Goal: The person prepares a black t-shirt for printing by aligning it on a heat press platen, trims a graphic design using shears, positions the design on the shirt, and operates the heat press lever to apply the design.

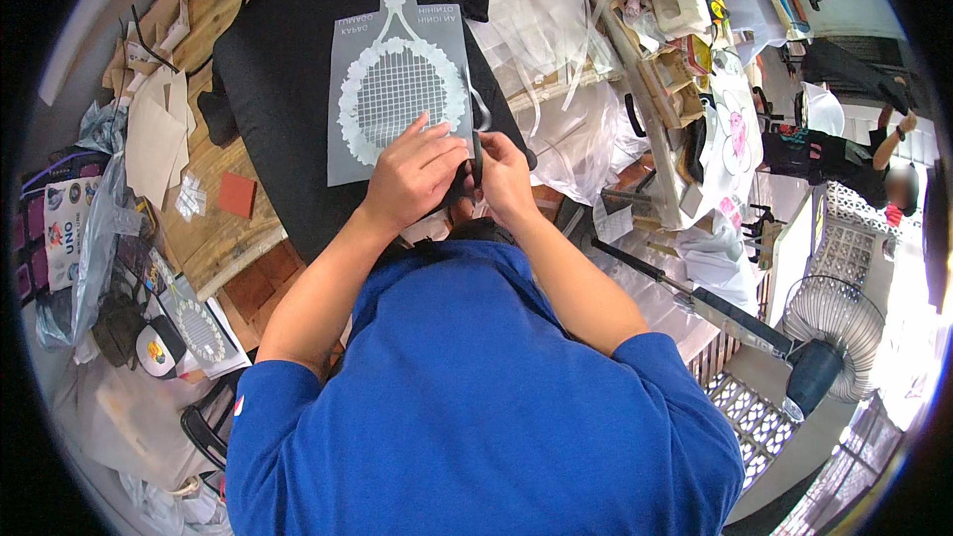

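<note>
A pale grey translucent sheet (350, 69) with a white tennis-racket design lies on a black T-shirt (278, 50) spread over the wooden table. My left hand (417, 174) rests on the lower right part of the sheet, its fingers extended across the racket head's edge. Beside it, at the sheet's right edge, my right hand (504, 174) is closed around a pair of scissors (476, 154) with dark handles. A shiny metal part stands up beyond the fingers along that edge. My right fingers partly hide the scissors, so how far the blades are apart cannot be made out.
Left on the wooden table (213, 228) lie a reddish-brown square (237, 196) and cardboard pieces (159, 134). Clear plastic sheets (541, 30) hang at the right, before a cluttered shelf (660, 89). A standing fan (829, 337) is at the far right; another person (844, 154) stands beyond.
</note>
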A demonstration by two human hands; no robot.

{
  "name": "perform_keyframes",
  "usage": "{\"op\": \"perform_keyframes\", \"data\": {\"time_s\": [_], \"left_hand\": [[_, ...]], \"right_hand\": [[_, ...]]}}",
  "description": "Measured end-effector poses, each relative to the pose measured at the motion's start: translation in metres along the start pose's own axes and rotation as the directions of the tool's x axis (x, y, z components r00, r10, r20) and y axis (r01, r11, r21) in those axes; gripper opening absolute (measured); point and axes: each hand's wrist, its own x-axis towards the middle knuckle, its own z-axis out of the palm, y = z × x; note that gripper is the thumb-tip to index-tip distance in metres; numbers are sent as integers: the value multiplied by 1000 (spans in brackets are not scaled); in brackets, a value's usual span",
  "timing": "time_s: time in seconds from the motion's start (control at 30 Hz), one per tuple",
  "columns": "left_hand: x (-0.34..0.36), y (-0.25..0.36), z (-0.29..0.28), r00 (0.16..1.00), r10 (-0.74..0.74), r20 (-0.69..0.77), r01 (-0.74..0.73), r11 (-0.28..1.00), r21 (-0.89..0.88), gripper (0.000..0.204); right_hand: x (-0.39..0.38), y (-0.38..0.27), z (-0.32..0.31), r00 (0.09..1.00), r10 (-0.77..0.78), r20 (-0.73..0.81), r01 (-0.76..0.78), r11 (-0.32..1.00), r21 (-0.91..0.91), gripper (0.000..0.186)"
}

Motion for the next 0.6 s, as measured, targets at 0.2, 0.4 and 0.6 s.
{"op": "perform_keyframes", "data": {"time_s": [0.2, 0.4, 0.6], "left_hand": [[2, 15, -9, 1000, 4, -15, -4, 1000, 2, 24], [-2, 28, -19, 999, 22, -24, -22, 1000, 0, 22], [-8, 39, -27, 999, 6, -46, -7, 999, -32, 20]], "right_hand": [[15, -5, 1, 998, -57, -31, 54, 995, -81, 30], [38, -27, 7, 997, -70, -31, 69, 996, -55, 28], [68, -47, 11, 999, -43, -22, 41, 994, -106, 20]]}}
